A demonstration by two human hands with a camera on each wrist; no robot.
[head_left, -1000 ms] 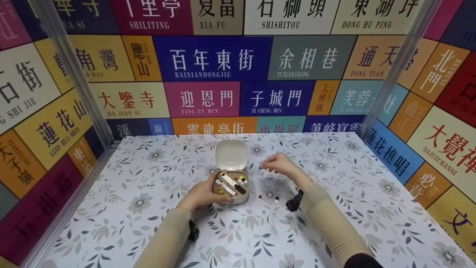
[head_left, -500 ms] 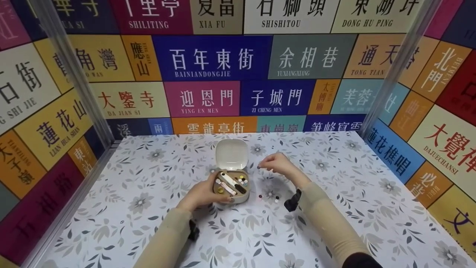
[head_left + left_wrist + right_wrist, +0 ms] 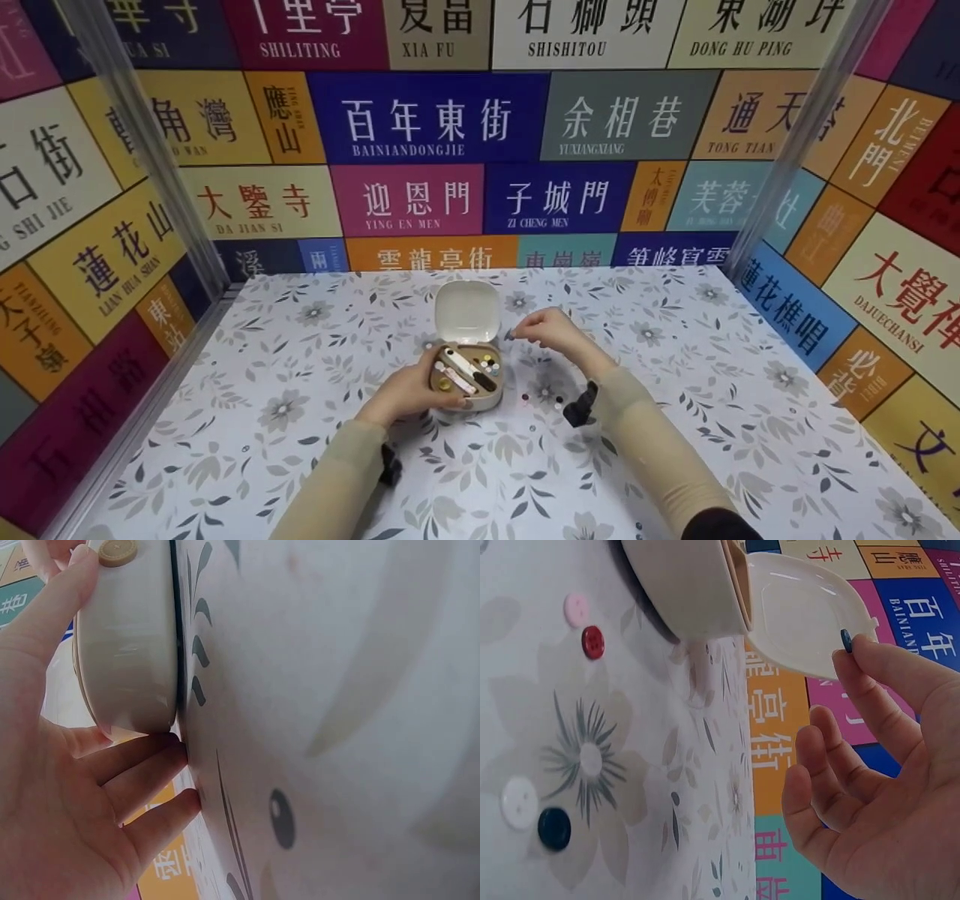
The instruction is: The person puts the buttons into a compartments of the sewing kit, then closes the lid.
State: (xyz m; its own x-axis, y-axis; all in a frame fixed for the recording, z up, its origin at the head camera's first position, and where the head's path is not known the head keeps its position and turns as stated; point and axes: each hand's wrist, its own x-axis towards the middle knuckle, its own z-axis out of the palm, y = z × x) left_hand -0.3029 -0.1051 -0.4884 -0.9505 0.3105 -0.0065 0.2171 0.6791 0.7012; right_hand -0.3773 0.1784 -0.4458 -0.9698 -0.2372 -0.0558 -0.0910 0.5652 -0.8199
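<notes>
"At four o'clock from the box (image 3: 486,400), what lies on the floral tabletop (image 3: 225,420)?"

"Four, loose: a white button (image 3: 519,802), a dark blue-green button (image 3: 554,829), a red button (image 3: 593,643) and a pink button (image 3: 576,610)."

"And the left hand (image 3: 405,391)?"

"It is at eight o'clock, gripping the box's side, thumb along the near face by a round tan knob (image 3: 118,550); its lower fingers are slightly spread."

"What sits inside?"

"Small buttons (image 3: 491,367) at two o'clock, and a white implement (image 3: 459,360) slanting from eleven toward five."

"The right hand (image 3: 555,330)?"

"Also toward two, raised above the tabletop and apart from the box: thumb and forefinger pinch a blue button (image 3: 846,640), while the other fingers curl loosely."

"Farther off?"

"Behind the box, the raised lid (image 3: 466,311) stands at twelve o'clock, and past it rises a wall of coloured sign panels (image 3: 427,116)."
</notes>
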